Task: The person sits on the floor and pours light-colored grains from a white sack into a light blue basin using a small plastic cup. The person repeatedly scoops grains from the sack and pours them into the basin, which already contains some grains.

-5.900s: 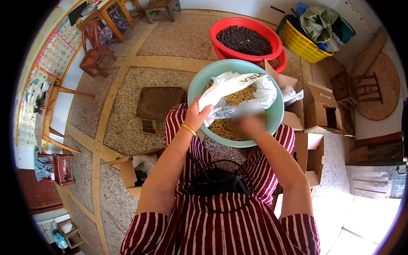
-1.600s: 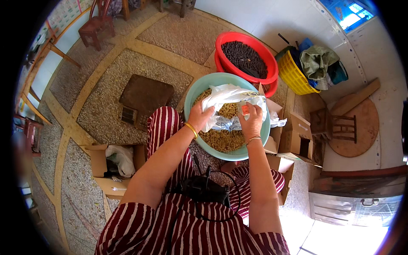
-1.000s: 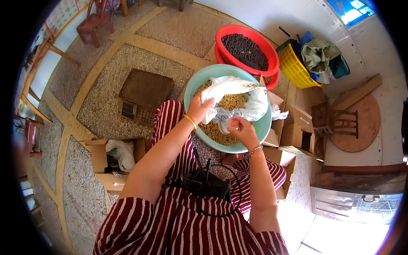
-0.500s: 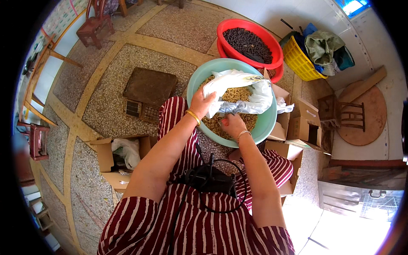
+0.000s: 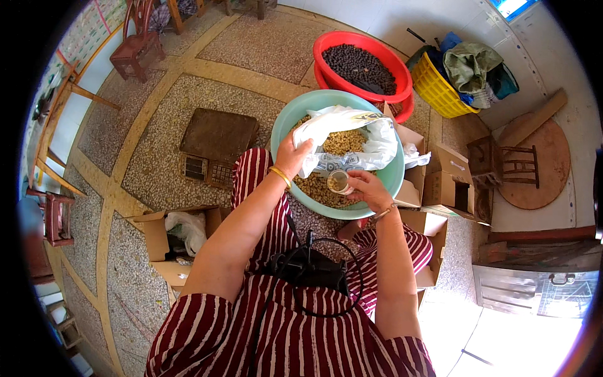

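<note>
A light teal basin (image 5: pixel 394 179) sits before me, full of small yellowish-brown pieces (image 5: pixel 314 191), with a white printed plastic bag (image 5: pixel 377 139) lying open over part of them; more pieces show inside the bag. My left hand (image 5: pixel 293 152) is closed on the bag's rim at the basin's left side. My right hand (image 5: pixel 367 187) is closed round a small clear cup (image 5: pixel 338 181), held tilted over the loose pieces below the bag. Pieces show through the cup.
Red basins (image 5: pixel 402 69) with dark pieces and a yellow basket (image 5: pixel 433 88) of cloths stand behind. Cardboard boxes (image 5: pixel 440 185) (image 5: pixel 154 232) flank me. A dark platform scale (image 5: pixel 217 132) lies left of the basin; a small chair (image 5: pixel 521 169) and round board (image 5: pixel 543 195) lean right.
My right hand has moved from the bag down into the pieces, then slightly up and right with the cup, which now shows plainly. My left hand stays on the bag.
</note>
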A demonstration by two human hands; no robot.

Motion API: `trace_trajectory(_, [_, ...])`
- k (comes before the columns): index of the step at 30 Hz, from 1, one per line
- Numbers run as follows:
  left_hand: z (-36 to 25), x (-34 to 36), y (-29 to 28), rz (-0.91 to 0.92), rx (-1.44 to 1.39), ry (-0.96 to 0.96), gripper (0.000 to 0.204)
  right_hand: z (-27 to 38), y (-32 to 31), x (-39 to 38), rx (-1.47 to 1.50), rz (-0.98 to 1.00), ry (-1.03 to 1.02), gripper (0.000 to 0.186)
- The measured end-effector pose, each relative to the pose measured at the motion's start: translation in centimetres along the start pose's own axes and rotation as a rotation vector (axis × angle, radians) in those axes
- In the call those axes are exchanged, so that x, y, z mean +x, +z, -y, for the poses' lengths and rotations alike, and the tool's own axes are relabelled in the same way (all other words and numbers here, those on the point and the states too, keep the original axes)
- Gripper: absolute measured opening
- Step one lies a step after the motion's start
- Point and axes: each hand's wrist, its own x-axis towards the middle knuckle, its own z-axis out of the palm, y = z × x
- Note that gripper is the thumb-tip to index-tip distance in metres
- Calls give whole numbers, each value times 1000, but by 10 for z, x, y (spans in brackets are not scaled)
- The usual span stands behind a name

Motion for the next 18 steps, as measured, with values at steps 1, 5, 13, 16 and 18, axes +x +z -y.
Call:
trace_trajectory(1, [-1, 0, 1, -2, -3, -7, 38, 2, -4, 0, 20, -17, -19, 47])
trace_trajectory(5, [5, 3, -4, 28, 5, -3, 39, 17, -10, 11, -5, -159, -169, 44])
trace_trajectory(13, [10, 4, -4, 13, -34, -13, 37, 51, 8, 41, -981, -697, -690, 49])
trace_trajectory(16, [6, 3, -1, 15, -71, -24, 36, 58, 12, 41, -1091, -719, -782, 49])
trace_trajectory(18, [7, 3, 0, 20, -96, -13, 36, 59, 12, 42, -1146, -746, -864, 49])
